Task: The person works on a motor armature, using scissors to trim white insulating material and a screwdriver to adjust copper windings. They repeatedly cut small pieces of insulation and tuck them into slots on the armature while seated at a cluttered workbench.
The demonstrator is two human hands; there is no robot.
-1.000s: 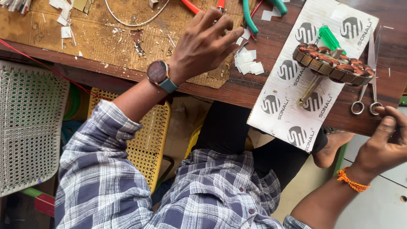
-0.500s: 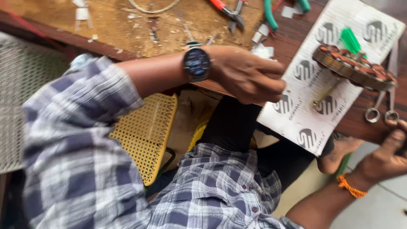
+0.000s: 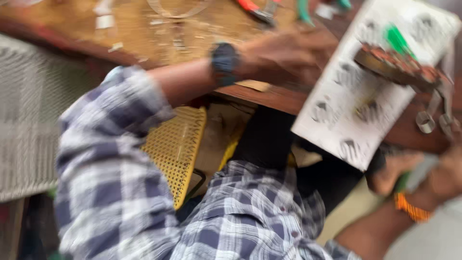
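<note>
The frame is motion-blurred, seen from above the person's own lap. The left hand [image 3: 288, 55], with a dark round wristwatch [image 3: 225, 62] on its wrist and a blue-and-white checked shirt sleeve [image 3: 110, 159] pushed up the forearm, lies on the brown wooden worktop [image 3: 159, 29] right at the left edge of a white printed sheet of card [image 3: 365, 96]; blur hides the fingers, so whether they pinch the sheet or only rest beside it cannot be told. The right hand [image 3: 450, 171], with an orange beaded band [image 3: 409, 207] at its wrist, sits low at the right edge of the frame, below the worktop's near edge and just under a pair of metal scissors [image 3: 435, 113]; whether it grips anything cannot be told either. On the sheet rests a round motor winding ring of copper-coloured coils [image 3: 399, 67] with a green strip [image 3: 398, 39] poking from it, towards the sheet's far right corner, and the sheet overhangs the worktop's near edge. Farther back lie red-handled pliers [image 3: 255, 7] and scraps of white paper [image 3: 103, 19]. A yellow woven chair seat [image 3: 175, 149] shows below. Judging by the pose, the step in hand looks like shifting the sheet and the ring on it; any next move calls for keeping the sheet level, lest the ring slide off the overhanging side.
</note>
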